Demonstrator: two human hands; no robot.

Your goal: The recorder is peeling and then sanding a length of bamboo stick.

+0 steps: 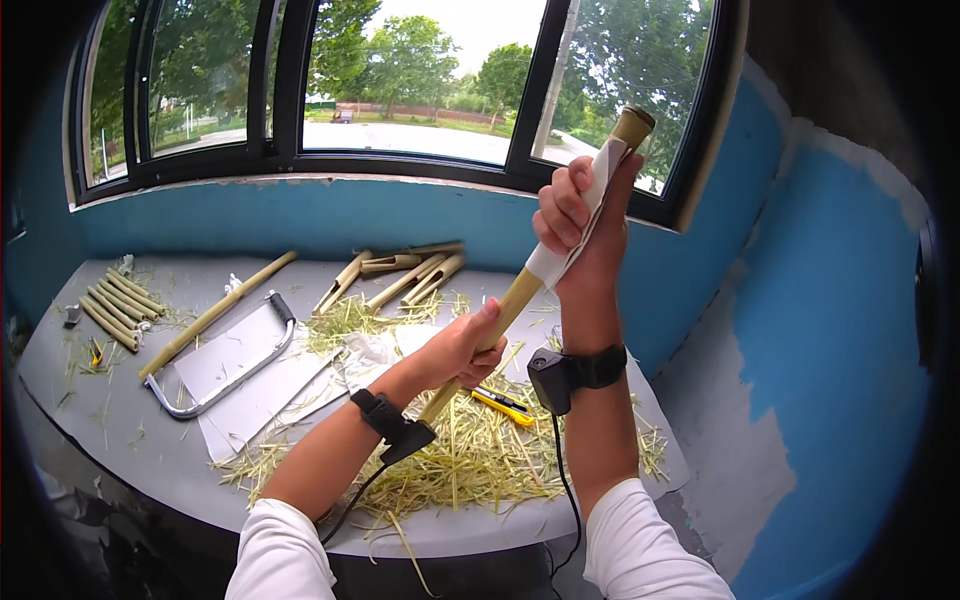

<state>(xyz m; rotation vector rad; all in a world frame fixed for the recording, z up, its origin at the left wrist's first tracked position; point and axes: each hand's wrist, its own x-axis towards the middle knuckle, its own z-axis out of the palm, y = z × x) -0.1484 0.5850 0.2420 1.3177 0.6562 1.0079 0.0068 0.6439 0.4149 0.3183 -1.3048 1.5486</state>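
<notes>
A long bamboo pole (519, 299) slants up to the right above the table, its cut end raised in front of the window. My left hand (463, 345) is closed round its lower part. Higher up, my right hand (590, 220) grips the pole through a folded white sheet (606, 182), which looks like paper or sandpaper and is wrapped partly round it. Beneath my hands, a yellow utility knife (503, 406) rests on a heap of pale green shavings (460, 455). The pole's lowest stretch passes behind my left wrist.
On the grey table (120, 400) lie a hacksaw (238, 375), a bamboo stick (215, 315), several short bamboo pieces (118, 305) and cut bamboo tubes (395, 275). A small cutter (96, 352) is at the left. Cables hang from both wrist straps. The window (400, 165) stands behind.
</notes>
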